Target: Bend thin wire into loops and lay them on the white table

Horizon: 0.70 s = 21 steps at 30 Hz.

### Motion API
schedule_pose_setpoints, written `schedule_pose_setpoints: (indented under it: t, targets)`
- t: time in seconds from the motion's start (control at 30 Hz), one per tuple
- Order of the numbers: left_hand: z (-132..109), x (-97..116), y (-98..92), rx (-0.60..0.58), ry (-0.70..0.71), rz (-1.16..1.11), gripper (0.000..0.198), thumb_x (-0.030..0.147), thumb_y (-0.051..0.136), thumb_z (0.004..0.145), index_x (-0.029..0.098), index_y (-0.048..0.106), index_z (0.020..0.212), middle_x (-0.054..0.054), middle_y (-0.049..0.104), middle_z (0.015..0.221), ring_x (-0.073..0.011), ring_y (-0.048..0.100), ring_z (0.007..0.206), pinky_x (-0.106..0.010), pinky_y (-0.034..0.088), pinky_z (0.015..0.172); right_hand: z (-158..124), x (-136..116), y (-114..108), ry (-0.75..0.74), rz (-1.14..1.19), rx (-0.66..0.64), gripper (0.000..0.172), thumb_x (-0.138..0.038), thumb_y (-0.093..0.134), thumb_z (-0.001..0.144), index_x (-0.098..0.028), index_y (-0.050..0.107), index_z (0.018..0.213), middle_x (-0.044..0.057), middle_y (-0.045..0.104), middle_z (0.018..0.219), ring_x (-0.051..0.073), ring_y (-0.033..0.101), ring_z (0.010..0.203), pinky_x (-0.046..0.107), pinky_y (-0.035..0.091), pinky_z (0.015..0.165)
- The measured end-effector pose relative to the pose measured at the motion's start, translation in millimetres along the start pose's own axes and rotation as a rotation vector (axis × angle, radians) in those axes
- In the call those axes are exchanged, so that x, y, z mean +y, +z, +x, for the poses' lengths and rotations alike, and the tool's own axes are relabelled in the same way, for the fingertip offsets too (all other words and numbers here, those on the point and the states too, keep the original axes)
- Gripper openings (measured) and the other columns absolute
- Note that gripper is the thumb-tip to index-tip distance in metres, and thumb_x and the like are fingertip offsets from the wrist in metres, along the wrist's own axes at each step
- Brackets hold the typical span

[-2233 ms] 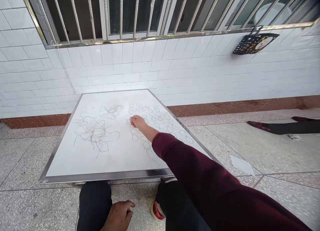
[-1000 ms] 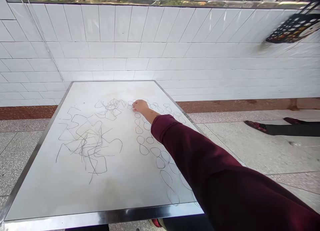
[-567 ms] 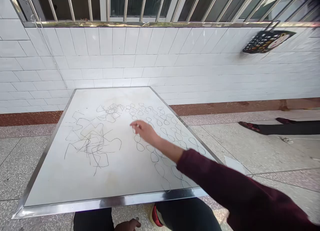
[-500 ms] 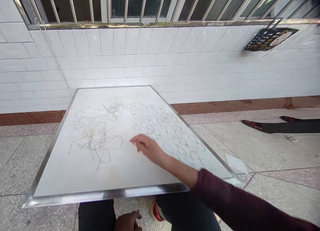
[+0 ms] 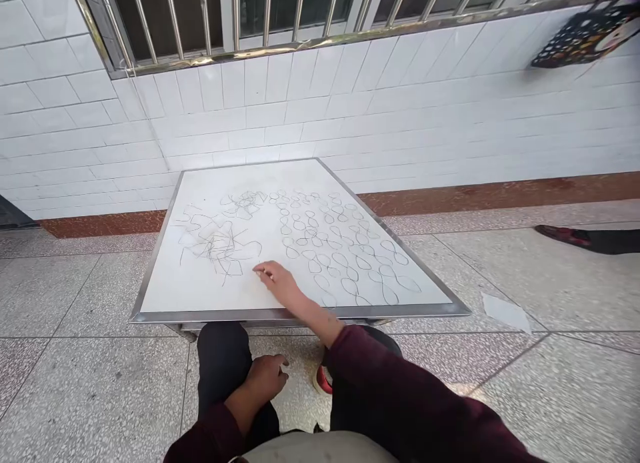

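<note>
My right hand [image 5: 277, 283] is low over the front middle of a white metal-edged tabletop [image 5: 175, 296], fingers pressed together in a pinch. Whatever lies between the fingertips is too small to make out. Just left of it is a tangle of thin, dark, bent wire-like strands [image 5: 220, 244]. A smaller tangle of strands [image 5: 247, 200] lies farther back. Many thin teardrop-shaped and figure-eight loops [image 5: 353, 274] spread over the right half of the top. My left hand [image 5: 267, 376] rests by my left thigh below the table, fingers loosely apart and holding nothing.
A white tiled wall [image 5: 280, 126] with a barred window [image 5: 300, 16] stands behind the table. At the upper right hangs a dotted bag [image 5: 585, 39]. Another person's shoe [image 5: 563, 235] shows on the right. A pale sheet [image 5: 505, 311] lies on the floor.
The view has shifted, showing more of my lap and left arm. My right hand stays over the tabletop, now lower beside the strands. My left hand is still by my thigh.
</note>
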<state>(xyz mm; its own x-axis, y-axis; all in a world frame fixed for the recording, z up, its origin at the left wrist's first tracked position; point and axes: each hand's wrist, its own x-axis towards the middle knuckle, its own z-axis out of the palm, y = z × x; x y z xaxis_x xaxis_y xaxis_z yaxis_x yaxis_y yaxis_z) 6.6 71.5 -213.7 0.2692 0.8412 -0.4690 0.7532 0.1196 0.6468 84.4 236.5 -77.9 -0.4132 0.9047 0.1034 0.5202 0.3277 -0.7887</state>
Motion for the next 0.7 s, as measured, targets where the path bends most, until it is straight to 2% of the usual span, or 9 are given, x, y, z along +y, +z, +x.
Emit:
schedule_pose_setpoints:
  t: [0.1,0.2,0.3,0.4,0.57,0.7]
  targets:
    - [-0.9,-1.7,1.7,0.006,0.0,0.02,0.045,0.028,0.054,0.084,0.022,0.064,0.128,-0.006,0.075,0.11,-0.025,0.065,0.11,-0.034,0.044,0.098,39.1,1.9,1.0,0.039,-0.082,0.057,0.023,-0.023,0.046,0.096,-0.021,0.065,0.109,0.007,0.061,0.115,0.016,0.062,0.085,0.031,0.049,0.081]
    - [-0.3,-3.1,4.1,0.013,0.001,0.037,0.045,0.027,0.055,0.084,0.022,0.064,0.128,-0.007,0.074,0.112,-0.0252,0.063,0.113,-0.036,0.042,0.102,70.9,5.9,1.2,0.096,-0.186,0.073,0.025,-0.021,0.044,0.097,-0.018,0.063,0.114,0.011,0.056,0.123,0.017,0.061,0.083,0.032,0.049,0.076]
    - [2.2,-3.6,6.5,0.02,0.004,0.04,0.044,0.027,0.054,0.085,0.022,0.064,0.128,-0.007,0.073,0.114,-0.0257,0.062,0.116,-0.037,0.041,0.103,97.3,6.3,1.8,0.09,-0.28,0.02,0.023,-0.02,0.047,0.098,-0.019,0.065,0.112,0.01,0.056,0.124,0.016,0.062,0.081,0.03,0.049,0.071]
    - [5.7,-2.8,8.0,0.018,0.008,0.029,0.043,0.028,0.055,0.085,0.023,0.065,0.126,-0.007,0.073,0.116,-0.0262,0.062,0.117,-0.037,0.041,0.103,116.8,3.5,7.2,0.062,-0.352,-0.067,0.018,-0.024,0.053,0.098,-0.018,0.065,0.11,0.009,0.06,0.121,0.016,0.063,0.086,0.032,0.052,0.076]
    - [9.2,0.0,7.4,0.004,0.02,-0.008,0.043,0.028,0.057,0.083,0.025,0.066,0.125,-0.006,0.073,0.116,-0.0265,0.061,0.117,-0.038,0.041,0.104,125.5,2.5,16.2,0.045,-0.369,-0.136,0.028,-0.035,0.059,0.097,-0.018,0.062,0.119,0.009,0.063,0.121,0.02,0.064,0.101,0.04,0.056,0.087]
    - [10.9,3.2,4.6,-0.005,0.035,-0.047,0.044,0.026,0.057,0.082,0.024,0.066,0.125,-0.007,0.074,0.113,-0.0267,0.062,0.116,-0.039,0.041,0.104,108.9,3.0,7.0,0.049,-0.261,-0.077,0.013,-0.025,0.052,0.099,-0.019,0.063,0.104,0.008,0.063,0.115,0.017,0.063,0.09,0.035,0.053,0.082]
